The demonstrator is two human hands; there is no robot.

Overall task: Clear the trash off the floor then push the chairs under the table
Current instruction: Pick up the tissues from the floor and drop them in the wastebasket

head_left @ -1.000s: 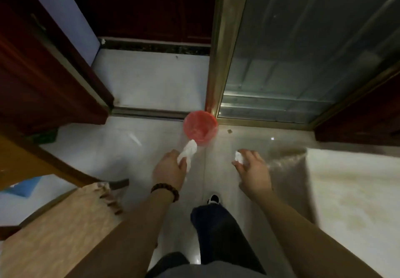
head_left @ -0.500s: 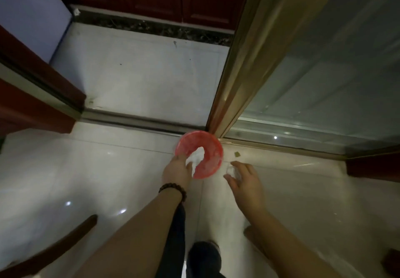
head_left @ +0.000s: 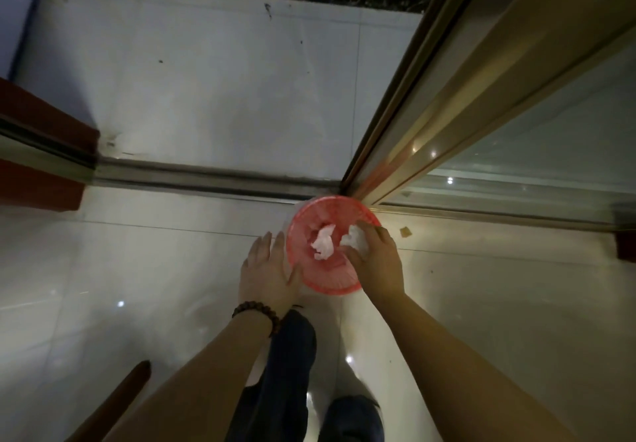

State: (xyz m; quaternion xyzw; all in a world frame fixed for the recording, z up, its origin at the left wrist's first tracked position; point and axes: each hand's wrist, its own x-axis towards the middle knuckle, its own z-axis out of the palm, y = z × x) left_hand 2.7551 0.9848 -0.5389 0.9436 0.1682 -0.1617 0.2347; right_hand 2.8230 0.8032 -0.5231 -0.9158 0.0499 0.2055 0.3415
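Red bin point(head_left: 311, 281) is seen from directly above — mouth up. Right hand point(head_left: 377, 262) is over the opening, fingers closed on a tissue wad point(head_left: 354, 238). Left hand point(head_left: 268, 271) is open and empty, just beside the rim (another tissue point(head_left: 323, 243) lies inside). Release straight down is judged sufficient.

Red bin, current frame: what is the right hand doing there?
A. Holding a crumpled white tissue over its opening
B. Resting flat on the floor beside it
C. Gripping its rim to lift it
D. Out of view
A: the right hand is over the red bin with a crumpled white tissue in its fingers; another tissue already lies inside.
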